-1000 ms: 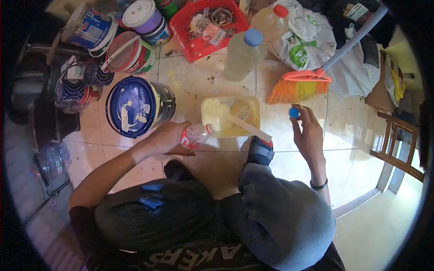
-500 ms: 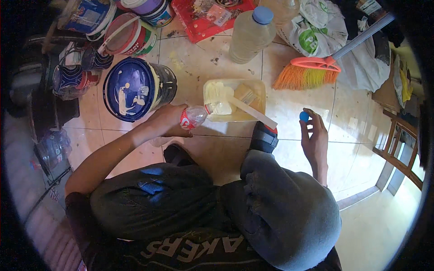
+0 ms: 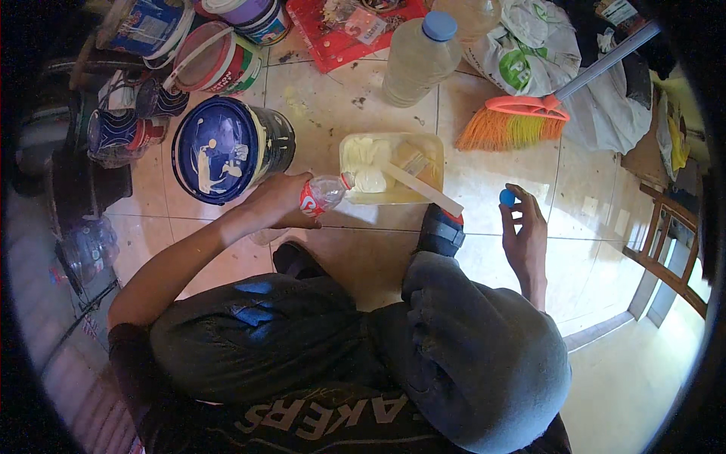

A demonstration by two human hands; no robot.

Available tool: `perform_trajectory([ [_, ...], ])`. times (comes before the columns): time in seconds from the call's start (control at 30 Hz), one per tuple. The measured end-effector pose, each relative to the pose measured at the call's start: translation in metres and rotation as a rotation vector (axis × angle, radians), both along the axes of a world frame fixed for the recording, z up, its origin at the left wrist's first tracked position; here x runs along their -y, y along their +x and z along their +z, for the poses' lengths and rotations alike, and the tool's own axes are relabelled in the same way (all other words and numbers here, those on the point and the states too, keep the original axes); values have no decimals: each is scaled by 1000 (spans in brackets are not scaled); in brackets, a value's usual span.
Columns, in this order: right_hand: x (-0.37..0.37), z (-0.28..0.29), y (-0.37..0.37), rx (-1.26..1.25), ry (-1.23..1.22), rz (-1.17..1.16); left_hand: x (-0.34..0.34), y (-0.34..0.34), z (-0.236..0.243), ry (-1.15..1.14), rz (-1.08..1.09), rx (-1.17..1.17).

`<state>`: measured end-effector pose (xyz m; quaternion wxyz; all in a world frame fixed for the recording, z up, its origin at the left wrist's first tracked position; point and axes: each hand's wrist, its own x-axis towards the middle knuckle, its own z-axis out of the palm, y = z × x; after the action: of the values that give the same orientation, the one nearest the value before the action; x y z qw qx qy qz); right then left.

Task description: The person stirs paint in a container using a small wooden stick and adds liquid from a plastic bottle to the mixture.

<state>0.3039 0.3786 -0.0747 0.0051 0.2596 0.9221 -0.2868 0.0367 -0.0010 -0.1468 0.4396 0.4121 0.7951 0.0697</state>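
Clock's read from the tray [image 3: 376, 200], which sits on the tiles right in front of me, approx. btwn my feet. My L hand [image 3: 281, 200], at 8 o'clock, is wrapped round 1 clear bottle [image 3: 327, 195] w/ a red label; it's tilted, neck toward the tray's near-L corner, prob. so anything coming out lands inside. Can't tell if the neck touches the rim, or how much liquid's in it.

My R hand [image 3: 527, 231], out at 4 o'clock, pinches 1 blue cap [image 3: 507, 197] btwn thumb & fingertips, held well apart, prob. to keep it clean & handy.

In the tray: pale-yellow paint [image 3: 368, 178], mostly L side, plus 1 brush [image 3: 425, 189], handle leaning out over the 5 o'clock edge, prob. so the grip stays dry.

Around it: 1 bucket w/ dark-blue lid [image 3: 215, 150] at 9 o'clock, lid smeared; 3 smaller pails [image 3: 208, 59] approx. 10–11; 1 red dustpan [image 3: 321, 53] at 11; 2 big jugs [image 3: 417, 68] w/ pale liquid, 12–1; 1 orange broom [image 3: 510, 125] at 2, bristles down.
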Motion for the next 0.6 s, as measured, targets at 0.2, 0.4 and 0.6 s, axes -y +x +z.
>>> perform_trajectory([
  [0.2, 0, -2, -2, -36, 13, -5, -4, 0, 7, 101, -16, 4],
  [0.4, 2, -2, -4, -50, 4, 2, 3, 0, -3, 50, 27, -3],
  [0.6, 2, 2, -4, -50, 9, 5, -4, 2, 8, 0, 2, -17],
])
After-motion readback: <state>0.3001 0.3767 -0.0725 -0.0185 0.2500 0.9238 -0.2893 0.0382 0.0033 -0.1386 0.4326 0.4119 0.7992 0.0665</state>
